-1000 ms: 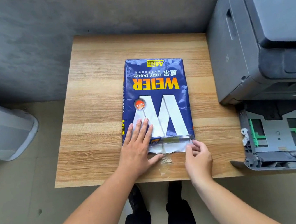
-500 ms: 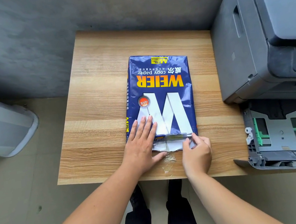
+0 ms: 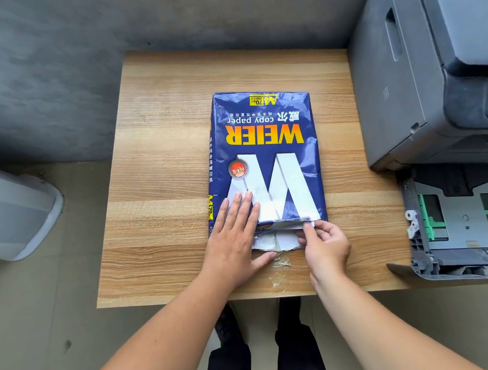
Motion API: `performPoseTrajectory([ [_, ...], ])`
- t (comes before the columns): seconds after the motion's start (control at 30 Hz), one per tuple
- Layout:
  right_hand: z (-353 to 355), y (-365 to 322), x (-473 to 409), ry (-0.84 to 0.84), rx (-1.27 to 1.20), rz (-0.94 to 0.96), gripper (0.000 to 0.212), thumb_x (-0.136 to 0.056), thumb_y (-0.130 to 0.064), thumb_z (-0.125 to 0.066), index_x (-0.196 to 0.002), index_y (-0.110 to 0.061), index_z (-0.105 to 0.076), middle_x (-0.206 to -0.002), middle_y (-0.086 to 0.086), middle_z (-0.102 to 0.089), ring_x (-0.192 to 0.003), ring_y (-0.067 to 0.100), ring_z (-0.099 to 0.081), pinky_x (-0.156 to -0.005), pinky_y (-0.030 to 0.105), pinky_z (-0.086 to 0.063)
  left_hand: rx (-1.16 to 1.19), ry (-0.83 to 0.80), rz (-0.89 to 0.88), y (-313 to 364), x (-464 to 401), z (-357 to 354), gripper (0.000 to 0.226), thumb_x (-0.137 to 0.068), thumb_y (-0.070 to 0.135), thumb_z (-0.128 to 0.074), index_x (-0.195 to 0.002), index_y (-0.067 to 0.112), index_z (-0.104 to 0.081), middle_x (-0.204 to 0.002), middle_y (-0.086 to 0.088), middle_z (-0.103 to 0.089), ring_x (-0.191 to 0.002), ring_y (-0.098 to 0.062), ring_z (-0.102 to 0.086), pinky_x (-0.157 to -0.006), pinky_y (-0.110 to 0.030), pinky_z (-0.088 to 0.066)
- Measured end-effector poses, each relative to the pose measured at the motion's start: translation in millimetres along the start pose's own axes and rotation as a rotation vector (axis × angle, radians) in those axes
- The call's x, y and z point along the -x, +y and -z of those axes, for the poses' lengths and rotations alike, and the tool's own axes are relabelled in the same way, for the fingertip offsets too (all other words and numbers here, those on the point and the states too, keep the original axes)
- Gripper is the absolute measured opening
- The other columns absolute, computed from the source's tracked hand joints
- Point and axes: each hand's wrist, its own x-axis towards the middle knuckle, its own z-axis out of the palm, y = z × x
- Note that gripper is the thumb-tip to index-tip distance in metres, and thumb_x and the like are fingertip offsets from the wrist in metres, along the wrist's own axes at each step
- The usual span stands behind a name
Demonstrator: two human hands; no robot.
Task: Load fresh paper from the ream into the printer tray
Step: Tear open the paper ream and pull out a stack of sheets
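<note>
A blue ream of copy paper (image 3: 264, 138) lies flat on the wooden table (image 3: 165, 164), its torn near end showing white paper and a loose wrapper flap (image 3: 274, 239). My left hand (image 3: 237, 241) lies flat, fingers spread, on the ream's near left corner. My right hand (image 3: 325, 245) pinches the wrapper edge at the ream's near right corner. The printer's paper tray (image 3: 467, 217) stands pulled out at the right, grey with green guides and no paper visible in it. The dark grey printer (image 3: 425, 61) sits above it.
A scrap of clear tape (image 3: 279, 265) lies on the table just before the ream. A grey bin (image 3: 1, 210) stands on the floor at the left. A grey wall runs behind the table. My legs show below the table's front edge.
My right hand has moved up from the table to the ream's near right corner and closed its fingers on the wrapper edge. My left hand stays pressed on the ream.
</note>
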Motion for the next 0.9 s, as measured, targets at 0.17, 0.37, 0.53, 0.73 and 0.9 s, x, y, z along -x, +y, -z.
performPoseTrajectory([
  [0.17, 22.7, 1.0, -11.1, -0.240, -0.163, -0.104, 0.021, -0.088, 0.004, -0.068, -0.106, -0.004, -0.062, -0.087, 0.014, -0.071, -0.058, 0.009, -0.068, -0.062, 0.016, -0.058, 0.003, -0.017, 0.001, -7.5, 0.3, 4.4, 0.109, -0.079, 0.085, -0.035, -0.158, 0.014, -0.009, -0.168, -0.013, 0.002, -0.154, -0.026, 0.007, -0.123, -0.052, -0.006],
  [0.37, 60.2, -2.7, -6.0, -0.355, -0.011, -0.106, 0.030, -0.093, 0.005, -0.059, -0.121, -0.006, -0.060, -0.086, 0.009, -0.069, -0.062, 0.008, -0.063, -0.060, 0.013, -0.055, 0.157, -0.034, 0.022, -15.0, 1.7, 18.2, 0.097, -0.083, 0.085, -0.012, -0.158, 0.024, -0.010, -0.168, -0.001, 0.006, -0.153, -0.012, 0.012, -0.123, -0.051, 0.000],
  [0.53, 119.3, -10.7, 25.0, -0.602, 0.161, -0.267, 0.024, -0.096, 0.004, -0.054, -0.118, 0.002, -0.061, -0.105, 0.019, -0.074, -0.082, 0.021, -0.066, -0.078, 0.027, -0.057, 0.227, 0.034, 0.028, -16.3, 1.7, 19.4, 0.077, -0.096, 0.070, -0.018, -0.156, 0.023, -0.024, -0.168, 0.002, -0.006, -0.154, -0.010, 0.002, -0.124, -0.048, -0.004],
  [0.73, 78.2, -27.1, -5.9, -0.606, 0.262, -0.244, 0.022, -0.095, -0.012, -0.062, -0.116, -0.004, -0.062, -0.106, 0.011, -0.079, -0.096, 0.025, -0.076, -0.085, 0.041, -0.060, 0.702, 0.304, 0.593, 7.9, 38.2, 10.1, 0.060, -0.093, 0.044, -0.059, -0.144, 0.019, -0.042, -0.151, -0.003, -0.036, -0.140, -0.024, -0.035, -0.112, -0.039, -0.032],
  [0.9, 46.8, -22.2, -22.0, -0.524, 0.335, -0.167, 0.022, -0.095, -0.014, -0.064, -0.112, -0.001, -0.067, -0.105, 0.019, -0.076, -0.083, 0.032, -0.074, -0.080, 0.049, -0.062, 0.909, 0.108, 0.823, 19.9, 49.4, 13.6, 0.068, -0.088, 0.055, -0.063, -0.144, 0.025, -0.040, -0.133, 0.001, -0.043, -0.115, -0.020, -0.055, -0.088, -0.030, -0.040],
])
